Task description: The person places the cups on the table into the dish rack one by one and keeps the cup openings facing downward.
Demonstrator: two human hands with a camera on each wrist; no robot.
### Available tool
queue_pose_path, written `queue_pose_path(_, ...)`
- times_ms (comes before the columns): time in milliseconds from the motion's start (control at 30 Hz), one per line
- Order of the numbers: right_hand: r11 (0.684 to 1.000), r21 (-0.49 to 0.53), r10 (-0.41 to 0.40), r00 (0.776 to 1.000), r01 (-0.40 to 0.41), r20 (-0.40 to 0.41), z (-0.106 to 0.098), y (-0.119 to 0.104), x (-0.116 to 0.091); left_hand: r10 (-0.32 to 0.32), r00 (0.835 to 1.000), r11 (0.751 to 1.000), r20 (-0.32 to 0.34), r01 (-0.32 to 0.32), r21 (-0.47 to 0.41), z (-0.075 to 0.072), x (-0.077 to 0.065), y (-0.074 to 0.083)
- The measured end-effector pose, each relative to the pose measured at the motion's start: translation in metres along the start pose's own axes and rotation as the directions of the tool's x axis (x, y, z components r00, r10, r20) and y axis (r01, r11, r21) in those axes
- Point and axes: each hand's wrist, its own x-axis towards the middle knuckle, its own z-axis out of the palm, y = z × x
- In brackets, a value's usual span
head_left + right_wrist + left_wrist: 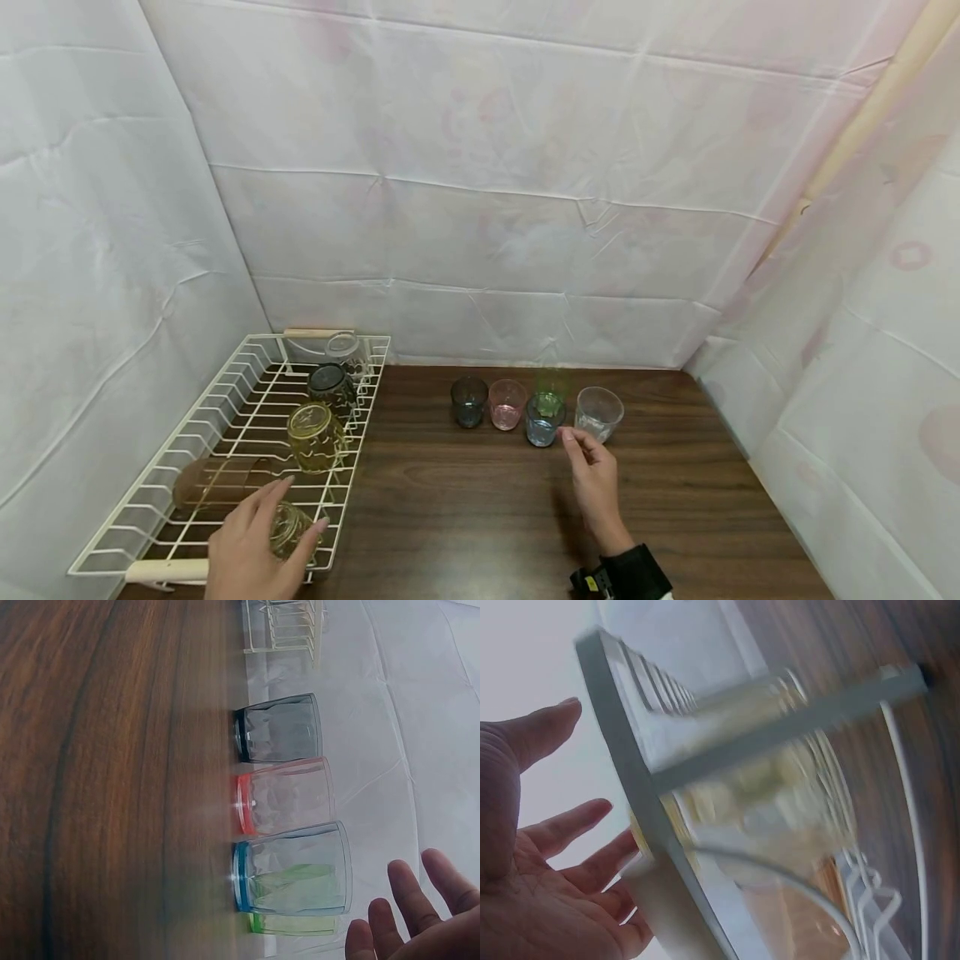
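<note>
My left hand [258, 542] hovers over the front of the white wire rack [167, 456], thumb and fingers spread above a pale yellow glass [288, 530]. In the left wrist view its fingers are parted, with the rack's rim beyond them. At the right, my right hand [596, 483] is beside a blue-tinted glass [541, 429] and a clear glass [600, 410]. The right wrist view has its fingers loosely extended near the blue glass's rim, holding nothing. A green glass [551, 383] stands behind the blue one; pink [507, 403] and dark grey [469, 402] glasses stand to its left, all upright.
Inside the rack, a yellow glass [313, 437], a dark glass [332, 387] and a clear glass [345, 350] are upside down along the right side. A brownish glass [213, 483] lies on its side at the left. White cloth walls [480, 233] surround the wooden table [450, 517].
</note>
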Motion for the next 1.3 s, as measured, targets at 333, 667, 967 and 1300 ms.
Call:
queue_pose_path(333, 0.986, -0.148, -0.073, 0.997, 0.074, 0.016, 0.000, -0.004, 0.009, 0.169, 0.972, 0.976, -0.164, -0.188, -0.112, 0.023, 0.005, 0.042)
queue_pose_path(667, 0.912, -0.360, -0.175, 0.980, 0.197, 0.092, 0.007, 0.001, 0.030, 0.336, 0.939, 0.926, -0.081, -0.344, -0.157, 0.057, -0.011, 0.098)
queue_pose_path(967, 0.756, -0.611, -0.173, 0.972, 0.235, 0.160, 0.027, 0.006, 0.044, 0.478, 0.879, 0.877, -0.008, -0.477, -0.056, 0.073, -0.014, 0.130)
queue_pose_path(1300, 0.643, -0.737, -0.114, 0.977, 0.209, 0.178, 0.042, 0.006, 0.054, 0.426, 0.888, 0.903, 0.172, -0.406, -0.143, 0.069, 0.000, 0.155)
